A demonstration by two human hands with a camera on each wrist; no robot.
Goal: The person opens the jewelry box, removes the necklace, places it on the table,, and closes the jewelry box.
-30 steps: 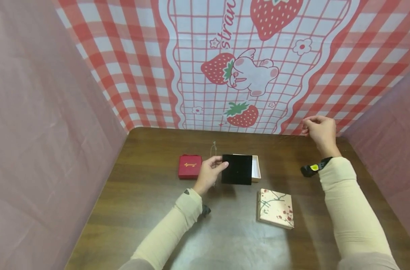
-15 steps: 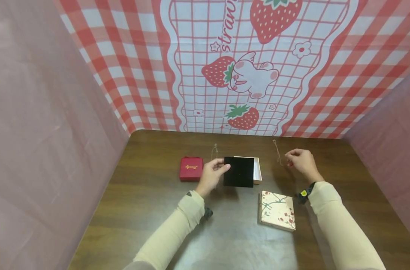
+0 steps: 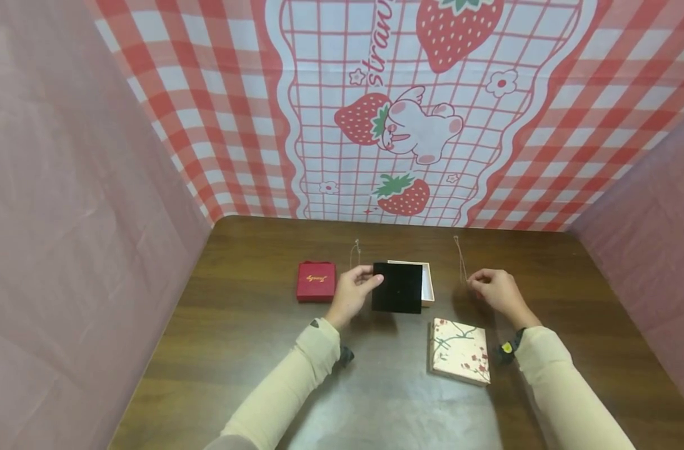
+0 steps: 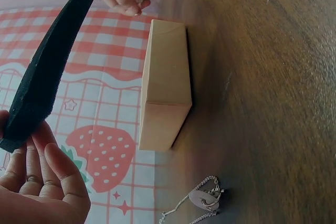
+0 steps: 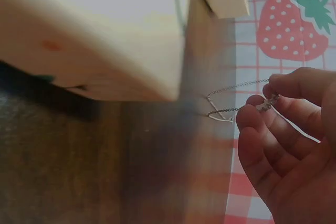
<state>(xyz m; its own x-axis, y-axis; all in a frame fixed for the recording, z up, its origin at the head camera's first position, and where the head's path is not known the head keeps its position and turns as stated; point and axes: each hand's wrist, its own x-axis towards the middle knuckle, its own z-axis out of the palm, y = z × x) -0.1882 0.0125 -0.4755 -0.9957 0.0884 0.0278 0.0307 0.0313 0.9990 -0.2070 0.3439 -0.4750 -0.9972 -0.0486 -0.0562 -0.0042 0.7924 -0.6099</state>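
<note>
My left hand [image 3: 350, 295] pinches a black square foam pad [image 3: 397, 289] near its left edge, in front of an uncovered cream box [image 3: 427, 284]. In the left wrist view the pad [image 4: 44, 72] tilts up above the table. My right hand [image 3: 499, 290] pinches the near end of a thin silver jewelry chain [image 3: 460, 256], which stretches away along the table. The right wrist view shows the chain [image 5: 236, 86] leaving the fingertips, with small ornaments between them. Whether it is a necklace or a bracelet I cannot tell. Another chain with a round pendant [image 4: 202, 200] lies behind my left hand.
A red box [image 3: 316, 281] with gold lettering stands left of my left hand. In front of the cream box lies a floral-patterned box lid [image 3: 460, 351]. A checked strawberry cloth [image 3: 415, 125] hangs behind the brown table [image 3: 252, 300].
My right hand has come down and left from the far right, bringing the chain onto the table, then shifted slightly nearer. My left hand and the pad have stayed almost still.
</note>
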